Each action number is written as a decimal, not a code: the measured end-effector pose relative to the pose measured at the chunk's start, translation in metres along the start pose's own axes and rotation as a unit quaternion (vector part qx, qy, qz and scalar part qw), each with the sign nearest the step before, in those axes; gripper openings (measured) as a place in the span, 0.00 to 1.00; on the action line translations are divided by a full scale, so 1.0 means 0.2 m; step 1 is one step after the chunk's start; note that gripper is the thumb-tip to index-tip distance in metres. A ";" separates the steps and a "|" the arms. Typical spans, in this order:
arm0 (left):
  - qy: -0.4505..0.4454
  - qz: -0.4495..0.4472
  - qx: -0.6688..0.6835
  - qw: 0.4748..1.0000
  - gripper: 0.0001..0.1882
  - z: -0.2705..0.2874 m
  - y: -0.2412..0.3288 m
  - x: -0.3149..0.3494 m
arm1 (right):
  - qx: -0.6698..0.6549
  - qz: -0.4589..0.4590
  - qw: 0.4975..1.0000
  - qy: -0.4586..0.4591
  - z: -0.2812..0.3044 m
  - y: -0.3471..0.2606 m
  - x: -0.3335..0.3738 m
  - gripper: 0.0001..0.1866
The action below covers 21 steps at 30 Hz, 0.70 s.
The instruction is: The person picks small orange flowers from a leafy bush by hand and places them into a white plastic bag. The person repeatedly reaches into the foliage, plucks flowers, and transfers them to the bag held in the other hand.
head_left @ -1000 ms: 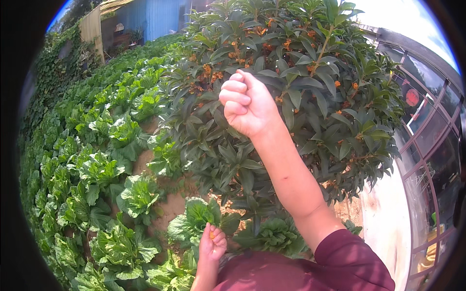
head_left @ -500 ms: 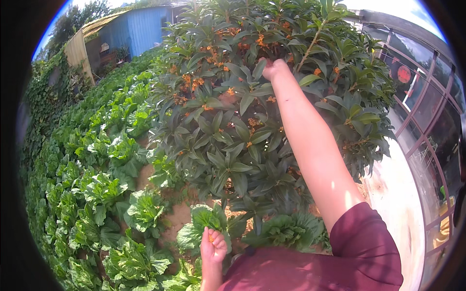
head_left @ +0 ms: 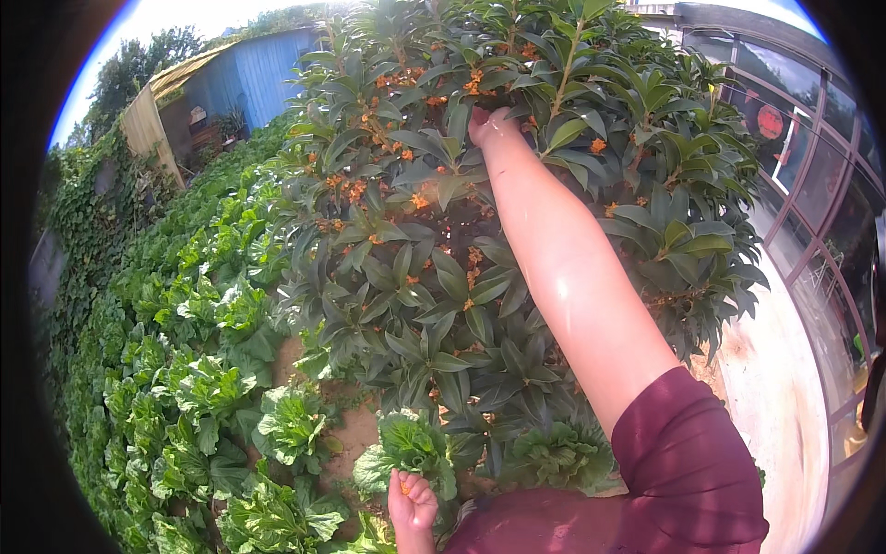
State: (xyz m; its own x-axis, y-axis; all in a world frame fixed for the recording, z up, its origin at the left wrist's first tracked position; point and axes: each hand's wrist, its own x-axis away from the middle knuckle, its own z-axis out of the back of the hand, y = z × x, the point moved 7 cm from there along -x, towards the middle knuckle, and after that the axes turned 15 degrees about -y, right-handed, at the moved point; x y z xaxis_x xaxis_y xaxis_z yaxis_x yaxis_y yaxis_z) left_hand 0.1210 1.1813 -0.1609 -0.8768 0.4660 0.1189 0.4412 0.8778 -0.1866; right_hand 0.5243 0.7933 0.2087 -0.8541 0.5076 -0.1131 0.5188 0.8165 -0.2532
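Right hand point(head_left: 489, 124): far end of my raised arm, in among the leaves of the bush point(head_left: 438, 319); fingers mostly hidden, can't tell if they grip anything.
Left hand point(head_left: 415, 506): near, low, curled on orange blossoms point(head_left: 403, 487); well apart from my right hand.
Bush: between leafy greens point(head_left: 293, 427) on the left and glazed wall point(head_left: 817, 171) on the right; orange clusters point(head_left: 353, 190) among its leaves.
Shed point(head_left: 245, 81): blue, far left.

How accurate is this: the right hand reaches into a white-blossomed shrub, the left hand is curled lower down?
In the head view, the blossoms are orange, not white; the right hand reaches into the flowering shrub, the left hand is curled lower down.
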 end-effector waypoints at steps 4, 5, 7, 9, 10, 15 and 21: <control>0.022 -0.012 -0.001 1.000 0.17 0.03 -0.01 0.00 | -0.061 0.034 0.995 -0.075 -0.06 -0.07 -0.01 0.16; 0.022 -0.014 -0.002 1.000 0.17 0.03 -0.01 0.00 | -0.082 0.028 0.989 -0.122 -0.10 -0.08 0.03 0.13; 0.030 -0.011 0.003 0.999 0.17 0.03 -0.03 -0.01 | -0.043 0.057 0.977 -0.200 -0.09 -0.14 -0.05 0.13; 0.035 -0.009 0.001 0.999 0.17 0.03 -0.04 -0.01 | -0.033 0.017 0.969 -0.245 -0.09 -0.11 -0.16 0.13; 0.035 -0.014 0.001 0.999 0.17 0.04 -0.03 0.00 | -0.040 -0.039 0.967 -0.250 -0.09 -0.03 -0.21 0.14; 0.053 -0.004 -0.035 0.998 0.16 0.13 0.00 -0.02 | -0.029 -0.129 0.958 -0.256 -0.08 0.01 -0.24 0.14; 0.029 0.012 -0.006 0.999 0.16 0.07 -0.10 0.02 | 0.013 -0.133 0.964 -0.231 0.02 0.06 -0.09 0.15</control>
State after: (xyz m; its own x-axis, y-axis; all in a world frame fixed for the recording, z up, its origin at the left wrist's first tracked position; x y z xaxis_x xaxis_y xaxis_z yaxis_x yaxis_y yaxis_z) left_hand 0.1056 1.1637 -0.1703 -0.8531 0.4929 0.1709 0.4653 0.8671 -0.1780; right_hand 0.5465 0.7931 0.2031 -0.8846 0.0992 -0.4556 0.2828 0.8909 -0.3553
